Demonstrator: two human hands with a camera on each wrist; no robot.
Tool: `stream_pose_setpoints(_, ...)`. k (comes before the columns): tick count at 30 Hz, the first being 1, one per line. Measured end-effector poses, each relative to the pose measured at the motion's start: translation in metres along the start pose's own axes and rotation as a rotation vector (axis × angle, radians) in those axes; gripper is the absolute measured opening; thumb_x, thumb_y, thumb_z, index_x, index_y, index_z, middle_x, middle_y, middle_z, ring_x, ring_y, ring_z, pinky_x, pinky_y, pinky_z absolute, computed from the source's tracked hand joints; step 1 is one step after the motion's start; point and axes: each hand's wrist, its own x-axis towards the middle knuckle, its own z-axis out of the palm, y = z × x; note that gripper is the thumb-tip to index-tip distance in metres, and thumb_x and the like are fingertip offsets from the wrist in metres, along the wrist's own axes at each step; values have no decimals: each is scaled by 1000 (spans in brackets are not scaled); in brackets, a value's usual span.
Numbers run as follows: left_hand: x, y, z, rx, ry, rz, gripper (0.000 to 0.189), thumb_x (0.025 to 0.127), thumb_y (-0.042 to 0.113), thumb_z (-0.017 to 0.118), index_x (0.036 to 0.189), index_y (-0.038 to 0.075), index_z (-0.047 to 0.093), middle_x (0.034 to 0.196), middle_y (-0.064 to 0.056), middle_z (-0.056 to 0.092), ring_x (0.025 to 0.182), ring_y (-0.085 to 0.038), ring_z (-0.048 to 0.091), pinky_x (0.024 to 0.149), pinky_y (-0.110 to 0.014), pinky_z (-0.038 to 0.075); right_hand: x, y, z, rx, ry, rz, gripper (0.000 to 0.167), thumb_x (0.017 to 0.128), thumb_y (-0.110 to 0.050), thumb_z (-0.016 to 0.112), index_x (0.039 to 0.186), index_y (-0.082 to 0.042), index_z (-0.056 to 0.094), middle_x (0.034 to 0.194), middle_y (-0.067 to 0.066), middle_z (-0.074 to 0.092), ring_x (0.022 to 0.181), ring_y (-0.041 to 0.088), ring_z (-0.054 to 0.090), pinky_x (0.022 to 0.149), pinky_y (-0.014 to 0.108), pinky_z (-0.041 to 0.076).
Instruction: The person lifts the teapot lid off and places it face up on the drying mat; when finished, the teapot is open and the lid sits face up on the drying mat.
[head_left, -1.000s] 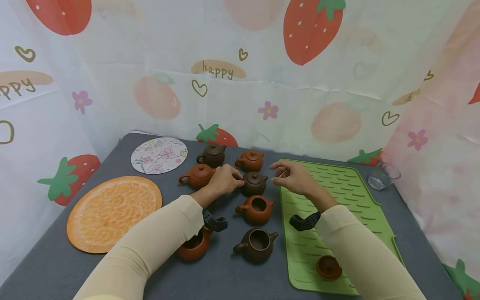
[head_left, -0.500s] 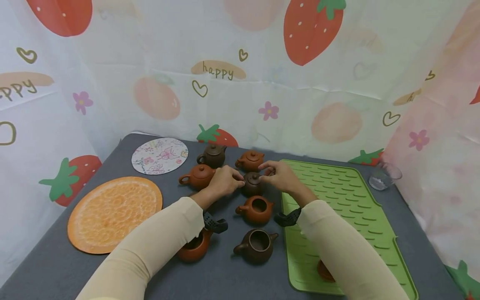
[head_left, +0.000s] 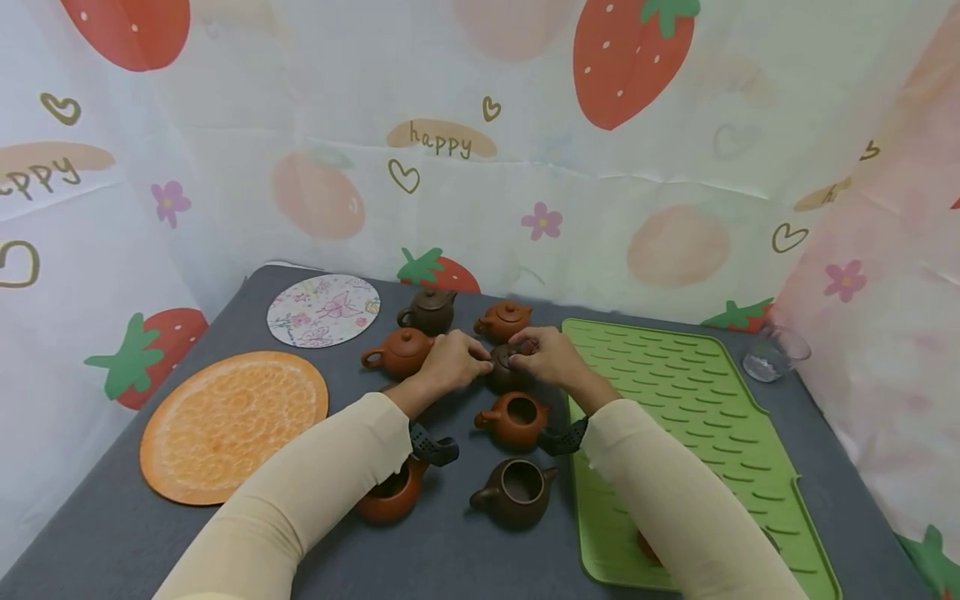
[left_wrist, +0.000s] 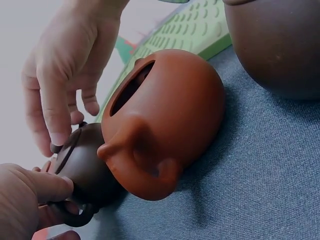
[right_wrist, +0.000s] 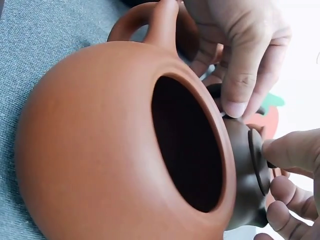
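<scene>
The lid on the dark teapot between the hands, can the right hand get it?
Probably yes: the right hand is right at the lid, with nothing in between. The left hand holds the handle, leaving the lid's top free.

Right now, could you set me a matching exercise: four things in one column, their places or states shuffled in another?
1. Clear glass-like vessel
2. Person's left hand
3. Flat round orange mat
4. Person's right hand

A. Gripping the handle of a round, dark brown teapot
B. At that teapot's lid
C. Right of the green, ridged mat
D. On the table's left side

1-C; 2-A; 3-D; 4-B
</scene>
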Motion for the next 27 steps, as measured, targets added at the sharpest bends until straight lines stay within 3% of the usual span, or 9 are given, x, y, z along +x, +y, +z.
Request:
stream_pose_setpoints(6,0,2,-1,5,4,-3,17,89,21,73,102,12,77,100,-3,69,86,-19,62,67,-31,51,1,-3,1,-41,25,-7,18,91,-12,68,107,-4,71,98,11,64,81,23,60,66,36,50)
stream_pose_setpoints(13,0,2,-1,4,2,4,16,89,21,73,101,12,78,99,-3,69,80,-15,62,64,-29,51,1,0,2,-25,71,-5,13,93,-13,67,101,-4,71,88,5,66,78,20,60,66,36,50)
stream_pose_setpoints(20,-1,1,-2,6,2,10,16,88,21,74,101,12,78,99,-3,69,78,-14,62,64,-28,51,0,-1,1,1,115,41,14,94,-18,66,98,-4,70,91,7,66,80,21,61,66,36,51)
stream_pose_setpoints(24,0,1,-2,10,1,8,16,89,21,73,101,13,78,100,-3,69,80,-15,62,64,-29,51,-2,-1,1,59,121,68,14,93,-18,67,94,-5,70,87,6,65,76,21,60,62,34,50)
stream_pose_setpoints(27,-1,1,-2,7,0,3,16,88,21,73,101,13,78,100,-2,69,82,-16,62,65,-29,51,-2,1,2,162,126,92,12,91,-16,69,87,-5,68,81,7,64,72,23,59,60,35,48)
